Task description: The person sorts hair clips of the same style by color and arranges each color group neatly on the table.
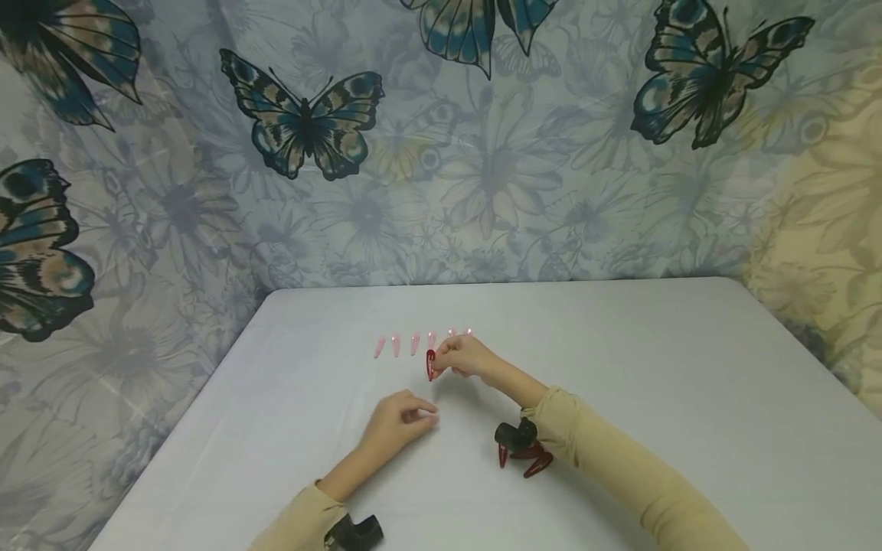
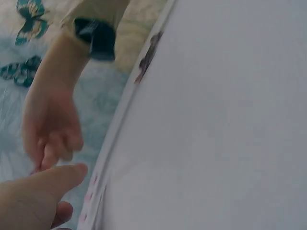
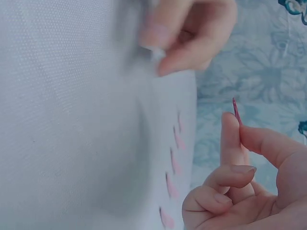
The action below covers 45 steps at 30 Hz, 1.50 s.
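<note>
In the head view my right hand (image 1: pixel 468 358) pinches a red hair clip (image 1: pixel 430 366) between thumb and finger, just in front of a row of pink hair clips (image 1: pixel 415 343). The right wrist view shows that red hair clip (image 3: pixel 236 110) edge-on above the fingertips, with the pink clips (image 3: pixel 171 185) lying in a line beyond. Nearer the person, my left hand (image 1: pixel 400 417) hovers or rests over the white table with fingers loosely bent, holding nothing I can make out. My right hand partly covers the row's right end.
Several dark red hair clips (image 1: pixel 539 464) lie in a small pile under the right forearm, partly hidden by the black wrist camera (image 1: pixel 515 436). The white table (image 1: pixel 654 367) meets a butterfly-patterned cloth (image 1: pixel 496 184) at its far edge.
</note>
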Motion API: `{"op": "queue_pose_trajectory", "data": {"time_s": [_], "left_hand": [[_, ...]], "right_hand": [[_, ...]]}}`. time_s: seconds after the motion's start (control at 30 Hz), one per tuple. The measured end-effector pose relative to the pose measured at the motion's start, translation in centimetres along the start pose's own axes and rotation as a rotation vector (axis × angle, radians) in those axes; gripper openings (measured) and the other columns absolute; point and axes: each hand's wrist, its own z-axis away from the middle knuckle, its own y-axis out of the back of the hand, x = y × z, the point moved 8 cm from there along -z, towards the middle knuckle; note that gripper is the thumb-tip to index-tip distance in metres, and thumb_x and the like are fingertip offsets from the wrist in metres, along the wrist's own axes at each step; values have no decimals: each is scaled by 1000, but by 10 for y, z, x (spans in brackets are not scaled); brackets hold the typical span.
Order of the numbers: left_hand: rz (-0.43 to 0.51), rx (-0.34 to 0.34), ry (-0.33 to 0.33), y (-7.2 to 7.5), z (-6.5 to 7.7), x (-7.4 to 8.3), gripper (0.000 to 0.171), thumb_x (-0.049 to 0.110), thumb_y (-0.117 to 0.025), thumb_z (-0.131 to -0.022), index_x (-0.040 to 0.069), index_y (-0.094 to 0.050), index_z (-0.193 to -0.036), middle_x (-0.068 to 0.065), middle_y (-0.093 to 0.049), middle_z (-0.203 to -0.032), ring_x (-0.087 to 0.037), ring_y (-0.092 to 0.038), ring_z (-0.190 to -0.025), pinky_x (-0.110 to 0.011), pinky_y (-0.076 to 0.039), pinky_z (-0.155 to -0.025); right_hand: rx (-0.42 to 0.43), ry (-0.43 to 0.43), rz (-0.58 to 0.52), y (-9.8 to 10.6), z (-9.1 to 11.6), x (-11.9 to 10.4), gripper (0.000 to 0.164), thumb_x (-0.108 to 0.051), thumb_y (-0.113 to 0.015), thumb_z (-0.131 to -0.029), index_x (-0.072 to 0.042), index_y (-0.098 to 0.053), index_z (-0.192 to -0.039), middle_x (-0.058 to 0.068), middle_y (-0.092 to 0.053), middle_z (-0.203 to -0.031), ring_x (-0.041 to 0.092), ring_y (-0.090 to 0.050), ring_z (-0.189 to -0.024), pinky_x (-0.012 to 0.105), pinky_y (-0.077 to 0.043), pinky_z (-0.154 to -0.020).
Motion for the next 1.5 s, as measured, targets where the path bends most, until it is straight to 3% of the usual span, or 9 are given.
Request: {"op": "queue_pose_trajectory", "data": {"time_s": [0.1,0.2,0.4,0.7,0.93,1.37,1.5], "left_hand": [[-48,129,30,39,1,-31,13,11,-75,-71,10,-72,-83,14,-45,-62,-4,-39,-54,-22,-35,-49],[-87,190,66,67,0,-57,17,9,-75,-70,9,-71,-87,13,-44,-63,-4,-35,-53,-23,-33,-48],[-90,177,83,88,-2,-75,20,11,-74,-73,7,-71,-92,9,-46,-65,-7,-35,-54,-24,-34,-49],[-72,242,100,100,-4,-72,18,9,-73,-74,7,-71,-91,8,-46,-65,-9,-34,-54,-25,-33,-49],[-42,256,105,99,-5,-76,15,11,-72,-75,8,-71,-90,7,-46,-65,-10,-34,-54,-25,-33,-49],[-139,230,159,95,-2,-86,13,11,-74,-72,9,-72,-85,7,-47,-66,-9,-37,-58,-26,-34,-52],[-164,217,173,92,-1,-90,13,12,-75,-71,10,-72,-84,6,-48,-67,-9,-35,-57,-26,-33,-51]], "right_hand": [[-15,2,-4,-6,-5,-1,8,-11,-64,-77,-4,-61,-78,4,-65,-71,8,-25,-40,21,-20,-41],[-34,7,-20,-14,-10,-3,8,-10,-65,-78,-3,-61,-77,5,-66,-71,7,-24,-40,21,-20,-40],[-46,26,-31,-32,-21,-10,9,-9,-64,-79,-1,-62,-75,5,-66,-69,7,-24,-39,20,-21,-39],[30,16,41,-52,-45,-14,12,-12,-67,-76,0,-67,-73,-1,-58,-57,6,-27,-39,19,-24,-39],[99,-61,44,-58,-57,-10,13,-14,-71,-72,-2,-67,-74,-2,-44,-49,7,-30,-38,20,-26,-37],[193,-53,47,-75,-65,-3,10,-6,-69,-71,-1,-67,-62,0,-56,-48,6,-30,-35,19,-26,-34],[231,-15,97,-77,-63,-5,12,-4,-68,-71,0,-66,-59,1,-56,-47,4,-32,-34,18,-27,-35]]}}
